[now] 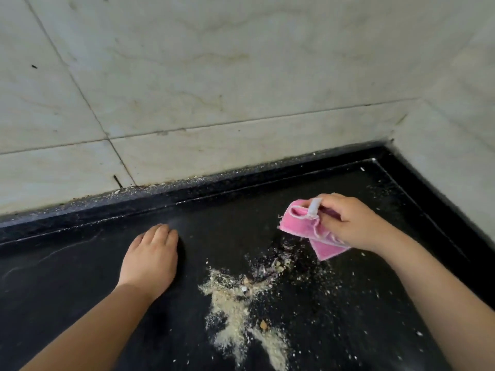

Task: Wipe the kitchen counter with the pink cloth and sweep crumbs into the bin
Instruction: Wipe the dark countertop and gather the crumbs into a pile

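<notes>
I have the pink cloth (pixel 308 228) bunched in my right hand (pixel 353 223), fingers curled round it, with its white loop (pixel 314 208) sticking up over my knuckles. The cloth hangs folded from my grip near the counter's back right corner, one flap drooping toward the surface; whether that flap touches the counter I cannot tell. Just in front of it, toward the near edge, the crumbs (pixel 241 301) lie in a pale, sandy heap that trails off toward me, with a darker, flaky scatter at its far end right below the cloth. Fine white specks spread out from the heap to the right and along the back edge.

My left hand (pixel 151 259) lies flat on the black counter (pixel 80 277), palm down, fingers straight and together, holding nothing. It sits left of the crumbs and apart from them, its fingertips pointing at the raised black strip (pixel 187 191) that runs along the back edge. That strip turns the corner and continues down the right side. Behind it stands the wall (pixel 214 76) of pale, veined tiles with dark grout lines, and more grit gathers where strip meets wall.
</notes>
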The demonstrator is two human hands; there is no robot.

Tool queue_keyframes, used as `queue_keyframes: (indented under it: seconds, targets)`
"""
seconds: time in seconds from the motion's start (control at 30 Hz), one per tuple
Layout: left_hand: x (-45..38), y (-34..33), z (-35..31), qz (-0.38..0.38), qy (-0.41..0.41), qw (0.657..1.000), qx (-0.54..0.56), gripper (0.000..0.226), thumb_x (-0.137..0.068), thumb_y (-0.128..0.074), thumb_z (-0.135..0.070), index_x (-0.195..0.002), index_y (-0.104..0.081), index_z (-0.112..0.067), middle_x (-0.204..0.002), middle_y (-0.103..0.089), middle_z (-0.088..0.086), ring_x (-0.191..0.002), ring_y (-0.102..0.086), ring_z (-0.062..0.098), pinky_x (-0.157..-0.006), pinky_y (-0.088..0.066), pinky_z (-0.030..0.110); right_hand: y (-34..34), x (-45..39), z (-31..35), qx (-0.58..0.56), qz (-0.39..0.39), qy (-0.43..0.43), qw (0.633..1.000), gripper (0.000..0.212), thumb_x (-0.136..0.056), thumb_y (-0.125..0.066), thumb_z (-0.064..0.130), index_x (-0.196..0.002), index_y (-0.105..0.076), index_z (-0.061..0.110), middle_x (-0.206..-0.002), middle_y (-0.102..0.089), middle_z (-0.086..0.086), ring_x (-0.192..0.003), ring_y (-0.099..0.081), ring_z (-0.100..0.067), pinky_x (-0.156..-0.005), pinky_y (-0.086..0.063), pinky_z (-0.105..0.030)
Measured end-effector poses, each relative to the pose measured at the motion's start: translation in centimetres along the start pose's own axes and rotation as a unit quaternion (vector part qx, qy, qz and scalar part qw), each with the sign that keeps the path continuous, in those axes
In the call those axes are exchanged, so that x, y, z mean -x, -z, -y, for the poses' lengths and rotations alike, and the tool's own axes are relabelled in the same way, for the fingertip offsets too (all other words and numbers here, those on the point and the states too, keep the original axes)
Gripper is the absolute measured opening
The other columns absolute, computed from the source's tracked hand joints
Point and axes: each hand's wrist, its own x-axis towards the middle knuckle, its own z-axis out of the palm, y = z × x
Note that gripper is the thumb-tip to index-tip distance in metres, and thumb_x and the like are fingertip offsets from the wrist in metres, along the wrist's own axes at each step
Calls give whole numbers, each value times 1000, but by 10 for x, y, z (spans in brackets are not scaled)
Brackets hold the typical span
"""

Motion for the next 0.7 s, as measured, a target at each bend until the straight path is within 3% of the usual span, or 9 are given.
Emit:
queue_keyframes:
  seconds: [0.1,0.2,0.27,0.33,0.4,0.5,0.6,0.63,0.7]
  targets:
    - [-33,16,-54,-1,-66,997,41,34,-71,-71,-5,-104,-65,-2,-106,-65,15,-99,-61,33,-83,-50,43,32,21,-49,-23,-116,-54,992,22,-88,-51,5,-85,-63,23,-79,-64,0,-65,-56,-12,-56,-39,-15]
    - [-66,24,-109,0,-130,987,95,38,-95,-40,-17,-132,-45,-12,-137,-44,4,-126,-39,22,-101,-33,30,48,32,-94,-61,-225,-105,967,33,-89,-51,4,-67,-53,28,-64,-60,1,-47,-52,-6,-44,-38,-13]
    - [-87,29,-140,11,-147,980,131,42,-98,-32,-21,-140,-33,-16,-148,-29,-1,-135,-25,15,-107,-22,23,54,34,-114,-75,-270,-134,951,23,-90,-51,10,-74,-56,26,-65,-57,4,-46,-51,-6,-41,-38,-9]
    - [-105,31,-168,22,-166,974,152,45,-100,-28,-23,-144,-22,-17,-153,-15,-4,-140,-11,11,-109,-10,18,59,31,-134,-83,-285,-160,941,14,-91,-50,14,-85,-60,21,-65,-58,4,-48,-51,-10,-45,-40,-14]
    - [-123,26,-184,37,-180,972,148,46,-100,-26,-22,-145,-15,-16,-154,-7,-4,-140,-3,10,-108,-5,16,66,26,-151,-46,-294,-178,938,13,-92,-50,18,-88,-62,20,-70,-59,4,-58,-54,-14,-58,-41,-24]
    - [-145,14,-198,32,-204,964,168,45,-100,-28,-19,-143,-18,-11,-153,-10,3,-140,-7,14,-108,-4,19,72,15,-175,9,-347,-190,918,16,-93,-49,19,-93,-64,14,-79,-62,-1,-71,-57,-21,-67,-41,-30]
    - [-156,2,-204,33,-235,959,156,47,-99,-27,-20,-144,-15,-10,-153,-8,2,-141,-4,14,-107,2,16,68,3,-206,80,-292,-201,931,26,-92,-45,26,-107,-61,13,-85,-62,-4,-78,-58,-23,-67,-43,-27]
    - [-157,0,-204,38,-240,959,143,49,-100,-26,-22,-144,-11,-11,-153,-5,-1,-141,0,12,-106,6,14,62,1,-215,128,-231,-216,940,35,-91,-42,33,-118,-56,15,-103,-62,-8,-93,-57,-25,-77,-45,-29]
    - [-158,-3,-203,34,-245,958,144,50,-99,-24,-25,-145,-7,-12,-153,-1,-2,-140,4,8,-104,10,13,51,0,-232,203,-153,-237,937,49,-91,-36,45,-133,-43,21,-142,-39,-5,-124,-38,-30,-98,-37,-40]
